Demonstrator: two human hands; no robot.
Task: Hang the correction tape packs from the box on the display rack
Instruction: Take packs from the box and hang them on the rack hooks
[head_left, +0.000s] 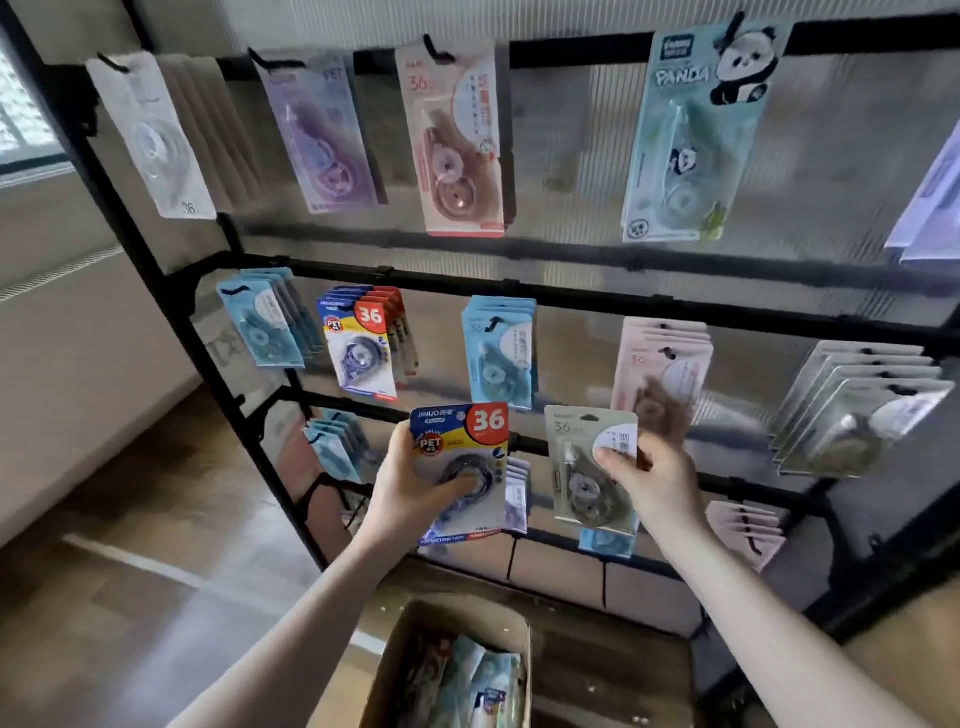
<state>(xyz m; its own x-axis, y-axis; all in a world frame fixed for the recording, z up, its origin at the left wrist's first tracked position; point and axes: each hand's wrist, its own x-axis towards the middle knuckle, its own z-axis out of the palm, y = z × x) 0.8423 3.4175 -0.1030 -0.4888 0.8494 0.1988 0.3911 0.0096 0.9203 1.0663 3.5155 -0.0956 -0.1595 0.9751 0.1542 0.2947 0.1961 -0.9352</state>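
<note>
Holding one light, stiff carded pack apiece before the rack (571, 296): left hand (410, 488) curls round the blue pack (462, 467); right hand (654, 478) pinches the green pack (582, 467). Probably best gripped low, leaving the hang-holes free.

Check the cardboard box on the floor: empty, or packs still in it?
Not empty. The box stands open at the bottom of the view, and several packs show inside. How many remain cannot be told.

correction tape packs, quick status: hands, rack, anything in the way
Left hand grips blue-yellow pack; right hand pinches grey-green pack. Both held up at display rack, neither hung yet. Box below holds more packs. Nothing blocking.
</note>
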